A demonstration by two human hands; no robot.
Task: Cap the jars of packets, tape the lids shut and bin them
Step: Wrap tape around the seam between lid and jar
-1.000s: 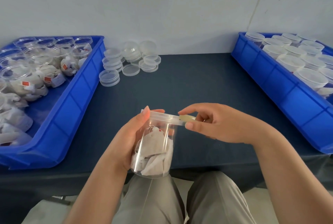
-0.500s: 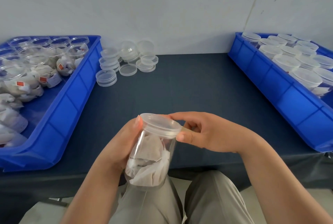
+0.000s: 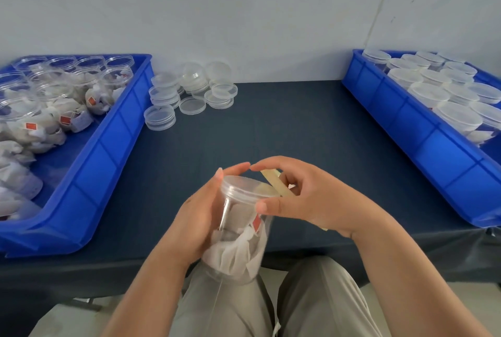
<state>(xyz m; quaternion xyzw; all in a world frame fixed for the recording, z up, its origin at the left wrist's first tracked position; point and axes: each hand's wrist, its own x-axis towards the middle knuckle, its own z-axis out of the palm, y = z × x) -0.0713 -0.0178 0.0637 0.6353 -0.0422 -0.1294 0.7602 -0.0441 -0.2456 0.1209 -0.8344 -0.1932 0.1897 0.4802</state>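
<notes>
The clear plastic jar (image 3: 238, 241), tilted and stuffed with white paper packets, one with a red tag, sits over the person's lap at the near edge of the tabletop (image 3: 284, 125). The left hand (image 3: 200, 217) has its grip wrapped round the jar's side. The right hand (image 3: 306, 198) has its grip clamped on the translucent lid (image 3: 244, 187), where a tan tape strip (image 3: 275, 182) crosses the rim.

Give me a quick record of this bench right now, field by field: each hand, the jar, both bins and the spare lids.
left hand: grips the jar by its side
right hand: pinches a tan tape strip at the lid
jar: clear, tilted, packets inside, lid on
left bin: uncapped jars and loose packets
right bin: capped jars
spare lids: stacked on the table near the wall
</notes>
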